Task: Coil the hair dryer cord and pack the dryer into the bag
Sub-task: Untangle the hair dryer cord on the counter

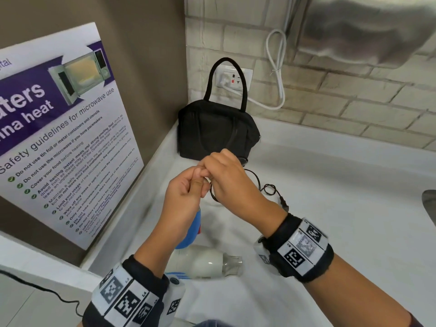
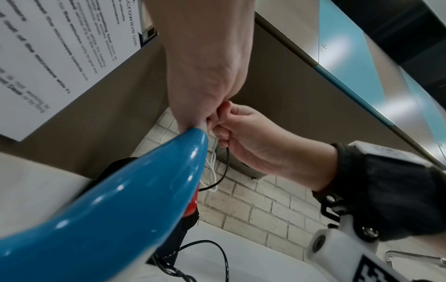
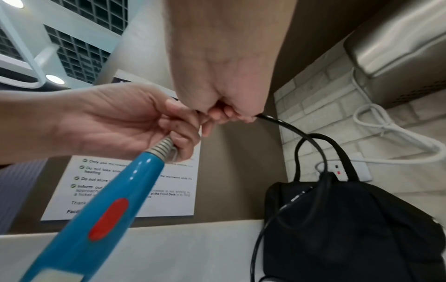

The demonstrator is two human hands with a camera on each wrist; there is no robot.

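The hair dryer (image 1: pixel 207 260) has a white barrel lying on the white counter and a blue handle (image 3: pixel 113 196) with a red switch, raised toward my hands. My left hand (image 1: pixel 186 187) grips the grey strain-relief end (image 3: pixel 163 147) of the handle where the cord leaves it. My right hand (image 1: pixel 226 175) is curled round the black cord (image 3: pixel 299 133) just beside the left. The cord trails right across the counter to its plug (image 1: pixel 283 202). A black zipped bag (image 1: pixel 217 133) with a loop handle stands just behind my hands, in the corner.
A safety poster (image 1: pixel 63 128) leans on the brown wall at left. A wall socket (image 1: pixel 233 79) with a white cable sits behind the bag. A steel appliance (image 1: pixel 368 29) hangs above right. The sink's metal edge (image 1: pixel 429 204) shows at far right.
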